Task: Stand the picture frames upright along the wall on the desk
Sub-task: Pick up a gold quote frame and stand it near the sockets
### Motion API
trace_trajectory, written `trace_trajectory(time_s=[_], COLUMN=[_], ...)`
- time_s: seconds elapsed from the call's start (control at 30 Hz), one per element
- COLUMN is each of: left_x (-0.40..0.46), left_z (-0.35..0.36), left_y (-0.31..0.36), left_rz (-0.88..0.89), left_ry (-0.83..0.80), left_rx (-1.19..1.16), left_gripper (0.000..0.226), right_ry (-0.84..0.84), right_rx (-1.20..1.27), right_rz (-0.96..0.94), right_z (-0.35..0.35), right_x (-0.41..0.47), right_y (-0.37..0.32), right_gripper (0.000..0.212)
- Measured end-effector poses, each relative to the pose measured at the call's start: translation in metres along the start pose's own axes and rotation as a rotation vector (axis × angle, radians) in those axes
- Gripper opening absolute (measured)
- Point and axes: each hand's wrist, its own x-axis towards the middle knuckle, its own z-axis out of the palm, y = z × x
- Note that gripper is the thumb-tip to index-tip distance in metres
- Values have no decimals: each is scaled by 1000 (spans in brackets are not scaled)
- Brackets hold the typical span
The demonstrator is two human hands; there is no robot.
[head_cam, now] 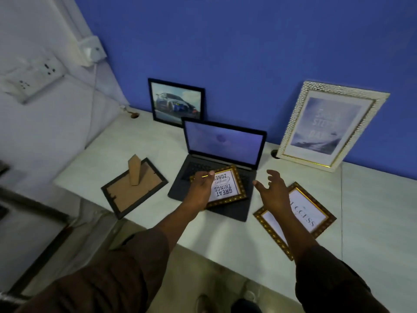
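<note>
A small gold-edged frame [228,186] reading "GREAT THINGS" lies on the laptop's keyboard, and my left hand [200,187] grips its left edge. My right hand [274,190] hovers open just right of it, fingers spread, above a second gold frame [316,219] lying flat with "SUCCESS" text. A dark frame [133,188] lies face down at the left, its cardboard stand sticking up. Two frames stand against the blue wall: a black one with a car picture [177,101] and a large white textured one [329,126].
An open laptop [223,146] sits mid-desk in front of the car picture. The white desk [372,211] ends near me at its front edge. Wall sockets [33,75] and a plugged charger [93,50] are on the left wall. A dark-framed object [33,233] stands lower left.
</note>
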Motion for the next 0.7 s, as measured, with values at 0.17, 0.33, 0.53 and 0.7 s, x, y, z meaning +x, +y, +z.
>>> trace_trajectory(time_s=[0.17,0.33,0.53,0.7], left_x=[-4,13,44,77], left_z=[3,63,152,197], left_y=[-20,-33,-38,-44], left_rz=[-9,-40,-91,-91], left_ry=[-32,-171,-391,-437], left_rx=[5,213,291,467], left_gripper=[36,45,65,61], right_ry=[-41,93,142,204], right_rx=[-50,-110,-159,-147], right_rz=[115,300,516,589], right_z=[2,-31,-62,-63], right_x=[-9,-16,-23,-4], right_y=[33,93,151,167], right_gripper=[69,66,72,74])
